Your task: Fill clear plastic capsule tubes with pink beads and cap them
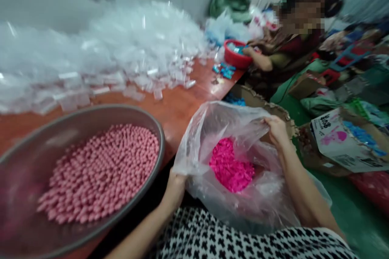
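A large clear plastic bag (200, 129) hangs open above my lap, its mouth spread wide. Bright pink small pieces (232, 166) lie inside it. My left hand (178, 180) is closed on the bag's left rim, with the fingers mostly hidden by the plastic. On the far right side, my right hand (276, 129) pinches the bag's rim. To the left of the bag, a big grey-brown basin (133, 109) holds a heap of small round pink beads (106, 170).
Clear plastic packets (121, 44) are piled on the red-brown table (182, 107). Beyond, a person's hand (249, 52) is at a red basin (237, 58). Cardboard boxes (343, 158) stand on the green floor at right.
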Available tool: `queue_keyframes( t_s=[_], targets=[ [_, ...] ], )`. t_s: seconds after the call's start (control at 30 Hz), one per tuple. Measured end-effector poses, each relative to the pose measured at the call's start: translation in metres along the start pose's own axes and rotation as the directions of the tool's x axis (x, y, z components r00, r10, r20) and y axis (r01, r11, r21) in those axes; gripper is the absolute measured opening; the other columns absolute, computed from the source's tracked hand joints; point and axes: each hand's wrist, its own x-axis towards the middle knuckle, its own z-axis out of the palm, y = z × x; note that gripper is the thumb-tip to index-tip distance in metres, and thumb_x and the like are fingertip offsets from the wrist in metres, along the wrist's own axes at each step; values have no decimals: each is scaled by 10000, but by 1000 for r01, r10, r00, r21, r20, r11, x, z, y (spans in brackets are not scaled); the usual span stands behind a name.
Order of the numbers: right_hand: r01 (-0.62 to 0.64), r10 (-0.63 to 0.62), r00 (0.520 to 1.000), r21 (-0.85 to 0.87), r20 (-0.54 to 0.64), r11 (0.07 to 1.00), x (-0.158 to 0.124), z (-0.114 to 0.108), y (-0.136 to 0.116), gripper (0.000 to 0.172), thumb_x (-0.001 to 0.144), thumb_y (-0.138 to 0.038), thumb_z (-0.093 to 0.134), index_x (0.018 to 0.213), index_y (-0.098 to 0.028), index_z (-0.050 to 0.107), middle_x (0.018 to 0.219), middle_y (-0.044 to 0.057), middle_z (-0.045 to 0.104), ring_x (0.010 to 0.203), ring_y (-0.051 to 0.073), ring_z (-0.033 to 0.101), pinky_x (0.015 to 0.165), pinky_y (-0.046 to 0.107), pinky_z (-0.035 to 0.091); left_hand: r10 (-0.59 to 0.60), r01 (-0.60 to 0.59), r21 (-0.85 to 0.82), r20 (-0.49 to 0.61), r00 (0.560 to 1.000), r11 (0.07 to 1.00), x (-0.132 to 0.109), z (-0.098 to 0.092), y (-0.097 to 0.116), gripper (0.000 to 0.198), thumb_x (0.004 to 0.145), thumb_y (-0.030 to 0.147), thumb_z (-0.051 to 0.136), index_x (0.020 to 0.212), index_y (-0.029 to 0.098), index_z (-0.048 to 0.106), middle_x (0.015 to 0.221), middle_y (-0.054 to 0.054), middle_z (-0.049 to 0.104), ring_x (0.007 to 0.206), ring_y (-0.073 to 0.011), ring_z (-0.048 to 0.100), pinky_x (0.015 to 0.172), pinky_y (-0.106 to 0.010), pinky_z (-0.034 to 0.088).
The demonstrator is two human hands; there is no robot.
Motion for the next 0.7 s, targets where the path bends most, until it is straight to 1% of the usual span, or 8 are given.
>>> queue_keyframes(
  t_s=[0.13,0.23,0.37,0.47,0.53,0.6,0.67,0.7],
  targets=[
    [128,-133,990,-102,-47,987,-31,14,-13,249,674,-420,692,813,-218,650,974,139,709,1007,335,626,896,516,492,-93,102,-239,49,994,966,-7,-4,5,159,628,302,733,678,157,691,699,-19,679,662,-169,595,636,-256,500],
    [363,-180,873,-358,453,860,-82,40,-8,195,856,-389,583,973,-259,669,1262,139,637,1300,336,505,1081,539,389,-167,170,-299,36,985,939,-13,0,9,268,610,362,813,638,139,668,617,2,631,590,-134,559,606,-239,483],
    [386,40,679,-403,733,830,-131,74,30,154,820,-343,727,883,-211,682,923,59,705,900,240,676,848,417,558,-221,207,-208,-47,974,956,-21,-6,3,410,636,500,811,748,129,677,608,-15,639,568,-175,609,572,-272,509],
    [322,209,639,-504,740,802,-127,70,66,205,941,-373,630,1017,-187,671,1039,42,682,907,180,663,787,327,569,99,-75,168,-141,985,983,-36,-20,1,501,778,457,724,1159,136,667,1029,-125,730,980,-296,708,838,-387,586],
    [285,252,648,-536,718,795,-116,58,85,213,953,-358,619,1122,-234,655,1166,51,651,1022,196,653,825,320,563,547,-457,484,-55,835,746,-48,-21,8,651,824,297,702,1433,202,493,1372,-156,598,1298,-311,569,1027,-427,525],
    [260,249,669,-534,700,804,-110,47,95,251,944,-348,634,1176,-252,639,1227,61,629,1085,210,638,863,338,559,842,-804,528,272,466,275,-54,-2,21,727,857,160,637,1525,260,368,1479,-132,513,1427,-280,440,1135,-435,445],
    [254,194,709,-503,678,826,-112,41,97,278,948,-365,624,1202,-253,630,1257,70,619,1098,214,629,880,362,562,834,-974,221,546,79,-53,-44,40,32,546,913,142,514,1445,260,485,1357,-89,622,1427,-256,440,1202,-459,358],
    [256,160,731,-483,663,837,-116,40,95,287,951,-376,616,1212,-255,627,1271,74,613,1102,215,625,886,372,563,783,-992,120,620,47,-35,-34,67,33,482,924,138,471,1383,265,544,1280,-78,670,1391,-248,483,1204,-461,351]
  ],
)
